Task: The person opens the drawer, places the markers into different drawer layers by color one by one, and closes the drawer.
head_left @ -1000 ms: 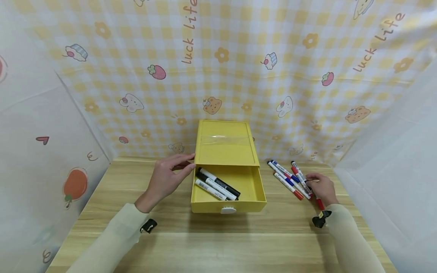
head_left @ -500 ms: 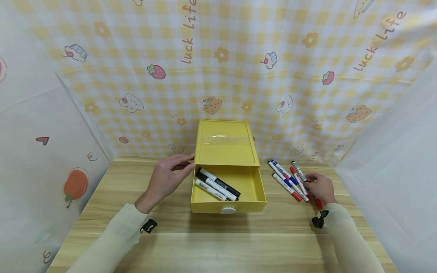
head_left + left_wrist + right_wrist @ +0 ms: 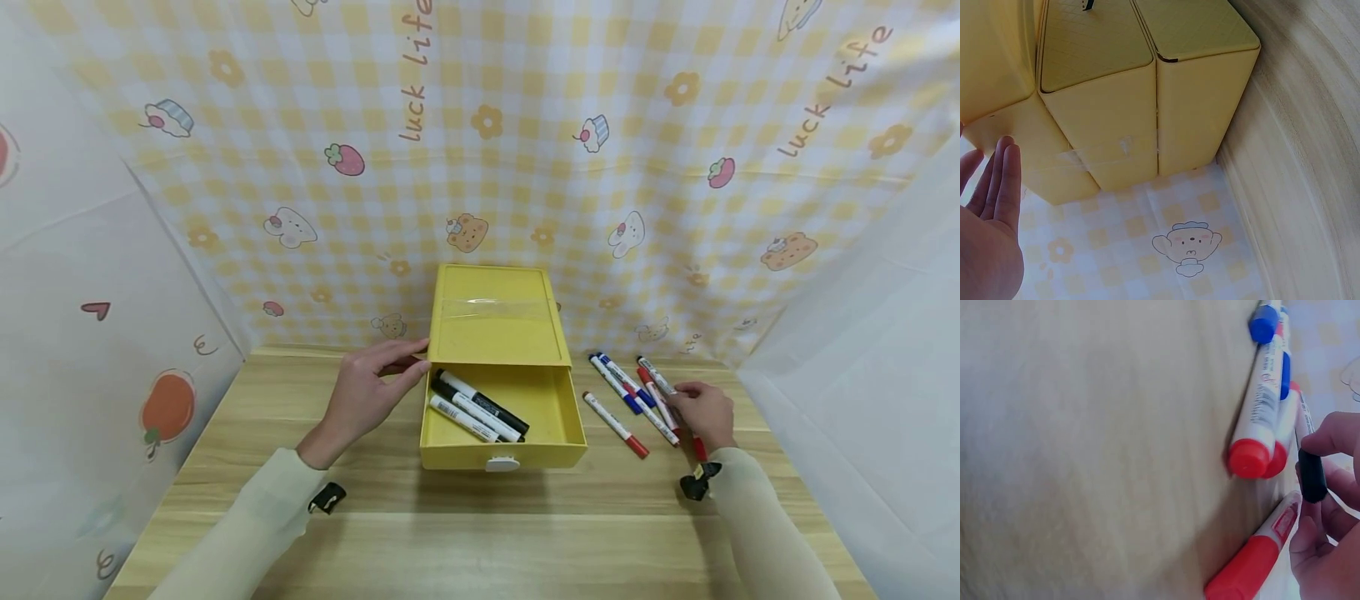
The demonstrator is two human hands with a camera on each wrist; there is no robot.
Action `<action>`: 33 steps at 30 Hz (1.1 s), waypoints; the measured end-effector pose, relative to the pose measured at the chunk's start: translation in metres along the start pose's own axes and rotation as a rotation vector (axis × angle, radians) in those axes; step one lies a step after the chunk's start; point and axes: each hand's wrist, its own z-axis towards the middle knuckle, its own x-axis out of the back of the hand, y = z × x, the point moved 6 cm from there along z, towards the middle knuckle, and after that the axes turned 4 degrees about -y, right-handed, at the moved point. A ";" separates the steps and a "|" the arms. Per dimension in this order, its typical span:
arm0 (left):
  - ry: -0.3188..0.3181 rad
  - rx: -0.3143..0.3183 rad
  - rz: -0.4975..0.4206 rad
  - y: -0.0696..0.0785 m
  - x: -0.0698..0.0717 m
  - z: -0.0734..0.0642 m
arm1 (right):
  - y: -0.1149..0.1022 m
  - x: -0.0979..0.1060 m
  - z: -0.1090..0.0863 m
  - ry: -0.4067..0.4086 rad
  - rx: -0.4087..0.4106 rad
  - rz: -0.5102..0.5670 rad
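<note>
In the head view, pinching a black-ended marker (image 3: 656, 377) with the outstretched right hand (image 3: 703, 414), just beside loose markers (image 3: 617, 425) right of the yellow box (image 3: 495, 333). Probably light, stiff and slick; best held mid-barrel. In the left wrist view, gripping nothing; resting the left hand (image 3: 992, 250), nearly straight-fingered, against the box. In the right wrist view, with fingers curled about the black end (image 3: 1313, 478).

I'm at a cloth-screened tabletop booth; home or office, I can't tell.
Yellow gingham cloth (image 3: 525, 183) backs my wood-grain worktop (image 3: 480, 554); pale sheeting (image 3: 877, 333) walls both sides.
</note>
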 end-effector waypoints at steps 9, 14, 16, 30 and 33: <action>-0.003 0.006 -0.007 0.001 0.000 0.000 | -0.001 0.004 -0.009 -0.021 -0.115 0.225; -0.001 0.009 -0.011 0.001 0.000 0.000 | -0.010 0.006 -0.014 -0.041 -0.143 0.332; -0.001 0.010 -0.010 0.000 0.000 0.000 | -0.015 0.007 -0.016 -0.060 -0.162 0.392; -0.001 0.013 -0.019 0.000 -0.001 0.000 | -0.064 0.012 -0.041 -0.288 -0.090 0.825; 0.001 0.014 -0.022 0.000 -0.001 0.000 | -0.078 0.016 -0.049 -0.329 -0.049 0.846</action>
